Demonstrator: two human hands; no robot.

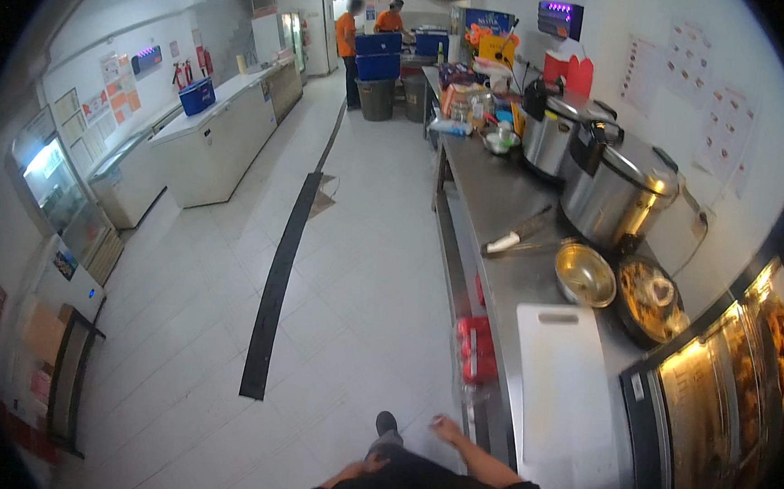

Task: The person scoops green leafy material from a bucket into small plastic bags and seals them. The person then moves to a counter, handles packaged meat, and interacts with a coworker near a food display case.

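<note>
My left hand hangs low in front of my dark shirt, beside my trouser leg. Its fingers are too small and partly hidden to read. My right hand is held out over the floor, left of the steel worktable, with its fingers curled; whether anything is in them is unclear. On the tabletop close to that arm lies a white cutting board. Beyond the board are a steel bowl, a dark round pan of food and a white-handled utensil.
Two large steel cookers stand against the right wall. A lit glass food display is at lower right. Chest freezers line the left. A black strip crosses the floor. Two people in orange shirts stand near blue coolers.
</note>
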